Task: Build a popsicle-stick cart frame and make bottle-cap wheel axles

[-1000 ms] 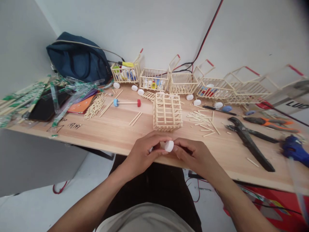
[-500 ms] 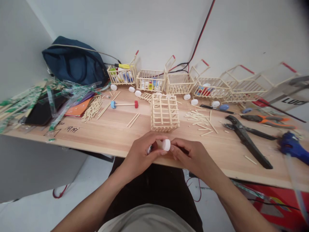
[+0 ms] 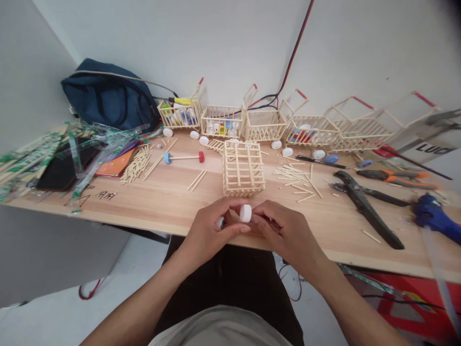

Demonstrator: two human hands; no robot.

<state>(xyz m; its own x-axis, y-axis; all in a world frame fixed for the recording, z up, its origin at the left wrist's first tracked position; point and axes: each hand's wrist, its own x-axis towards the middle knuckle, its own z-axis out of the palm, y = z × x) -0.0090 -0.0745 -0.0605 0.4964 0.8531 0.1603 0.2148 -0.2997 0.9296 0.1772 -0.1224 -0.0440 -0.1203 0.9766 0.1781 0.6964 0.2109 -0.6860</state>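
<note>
A white bottle cap (image 3: 245, 213) is held up over the table's front edge, between my two hands. My left hand (image 3: 212, 223) curls round its left side, the index finger behind it and the thumb just below. A small greyish-white piece (image 3: 220, 222) shows in the left palm, mostly hidden by the fingers. At the cap's right edge, the thumb and index finger of my right hand (image 3: 279, 223) are pinched together. Just beyond the hands rests a small basket frame of wooden sticks (image 3: 243, 168). A stick axle (image 3: 183, 157) with a blue and a red cap lies to its left.
Several stick-built toy carts (image 3: 266, 126) line the wall. Loose short sticks (image 3: 295, 178) lie on the table, with cutters (image 3: 367, 209), orange-handled pliers (image 3: 399, 179) and a blue glue gun (image 3: 435, 216) at right. A blue bag (image 3: 108, 96) and plastic-wrapped sticks (image 3: 29, 154) occupy the left.
The cap has turned slightly between my fingers, and my left thumb has dropped lower, away from its face. The whole view has shifted slightly; things on the table have stayed put.
</note>
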